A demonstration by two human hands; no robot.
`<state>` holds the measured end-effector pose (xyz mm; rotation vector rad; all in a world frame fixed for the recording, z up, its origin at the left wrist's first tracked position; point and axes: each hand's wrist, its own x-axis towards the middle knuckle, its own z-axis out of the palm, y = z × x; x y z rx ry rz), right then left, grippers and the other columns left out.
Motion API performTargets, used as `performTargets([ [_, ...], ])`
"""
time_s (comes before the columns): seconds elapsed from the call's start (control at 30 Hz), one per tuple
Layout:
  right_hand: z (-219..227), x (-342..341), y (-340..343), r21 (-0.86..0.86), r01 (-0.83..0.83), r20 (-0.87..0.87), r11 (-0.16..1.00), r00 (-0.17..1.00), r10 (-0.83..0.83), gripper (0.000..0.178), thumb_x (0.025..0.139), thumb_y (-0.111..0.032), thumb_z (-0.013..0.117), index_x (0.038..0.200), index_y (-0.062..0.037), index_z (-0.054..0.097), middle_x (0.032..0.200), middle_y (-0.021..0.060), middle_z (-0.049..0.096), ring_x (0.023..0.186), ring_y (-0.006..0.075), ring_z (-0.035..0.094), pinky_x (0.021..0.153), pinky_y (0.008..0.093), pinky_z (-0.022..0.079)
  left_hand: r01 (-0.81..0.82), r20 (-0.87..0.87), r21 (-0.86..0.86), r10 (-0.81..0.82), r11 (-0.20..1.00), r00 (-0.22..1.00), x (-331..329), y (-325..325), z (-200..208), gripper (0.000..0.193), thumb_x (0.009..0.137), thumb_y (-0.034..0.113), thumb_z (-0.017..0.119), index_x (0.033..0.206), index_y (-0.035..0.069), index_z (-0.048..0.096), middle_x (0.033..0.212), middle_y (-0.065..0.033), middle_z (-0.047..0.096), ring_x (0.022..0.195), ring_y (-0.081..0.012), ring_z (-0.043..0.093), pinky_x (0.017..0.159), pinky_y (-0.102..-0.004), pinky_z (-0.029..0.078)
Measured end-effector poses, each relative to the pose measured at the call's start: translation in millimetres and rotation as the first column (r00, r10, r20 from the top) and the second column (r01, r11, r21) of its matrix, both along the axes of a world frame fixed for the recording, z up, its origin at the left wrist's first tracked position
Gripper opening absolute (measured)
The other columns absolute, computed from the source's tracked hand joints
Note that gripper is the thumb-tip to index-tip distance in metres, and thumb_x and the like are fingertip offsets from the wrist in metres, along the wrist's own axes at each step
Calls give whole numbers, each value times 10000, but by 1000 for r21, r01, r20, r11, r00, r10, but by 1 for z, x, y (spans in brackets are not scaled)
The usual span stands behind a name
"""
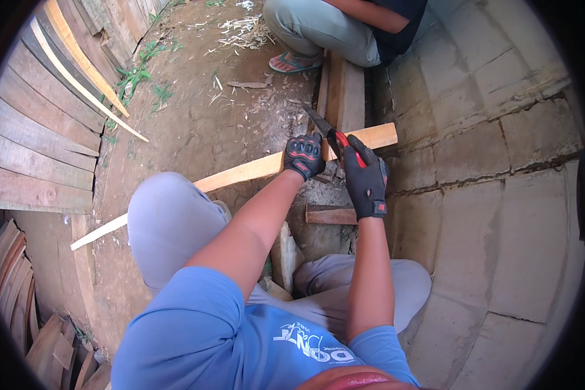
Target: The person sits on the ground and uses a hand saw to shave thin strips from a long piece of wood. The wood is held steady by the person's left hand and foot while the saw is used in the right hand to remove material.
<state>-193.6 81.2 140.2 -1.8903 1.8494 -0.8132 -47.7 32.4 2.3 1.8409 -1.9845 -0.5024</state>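
A long pale wooden plank (257, 169) runs slantwise in front of me, from the lower left to the block wall at the right. My left hand (303, 156), in a black glove with red trim, is closed over the plank and presses on its upper part. Just right of it, my right hand (366, 175), gloved alike, grips the red and black handle of a handsaw (318, 121). The dark blade points away and to the left, and the saw crosses the plank close beside my left hand. How deep its teeth sit in the wood is hidden.
Another person (331, 29) crouches at the far side by a wooden beam (344, 94). A grey block wall (481, 214) rises on the right. Wood strips (88, 62) lean by a board wall (36, 140). Shavings (244, 31) and a short wood piece (331, 214) lie on the ground.
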Motion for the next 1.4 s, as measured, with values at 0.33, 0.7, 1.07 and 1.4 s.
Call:
performTargets([
  [0.33,-20,-24,8,-65,-69,97,995,992,75,348,1047,-253,685,1333,-77,775,1285,203,777,1212,361,744,1038,441,563,88,18,200,-94,976,995,11,-24,20,518,845,364,739,1253,46,740,1227,-226,774,1160,-366,759,1009,-480,594],
  [0.7,-34,-21,23,-29,-58,266,998,962,63,378,1064,-213,659,1411,-79,724,1291,199,774,1208,368,745,1013,439,568,206,-80,372,-189,905,979,30,-49,14,590,743,391,755,1208,30,798,1249,-237,778,1146,-381,762,1004,-451,607],
  [1.07,-31,-16,12,-56,-76,187,996,979,85,367,1061,-238,667,1386,-87,743,1305,217,765,1196,354,752,1007,436,573,208,-101,374,-183,904,978,36,-51,13,642,739,459,813,1217,30,796,1240,-221,785,1160,-361,760,988,-449,600],
  [1.4,-12,-22,21,48,-64,139,997,989,57,362,1059,-253,691,1376,-90,756,1284,216,774,1182,326,759,1006,411,570,126,29,176,-133,976,991,11,-15,18,488,800,378,773,1174,66,753,1187,-212,780,1126,-379,760,991,-490,591],
])
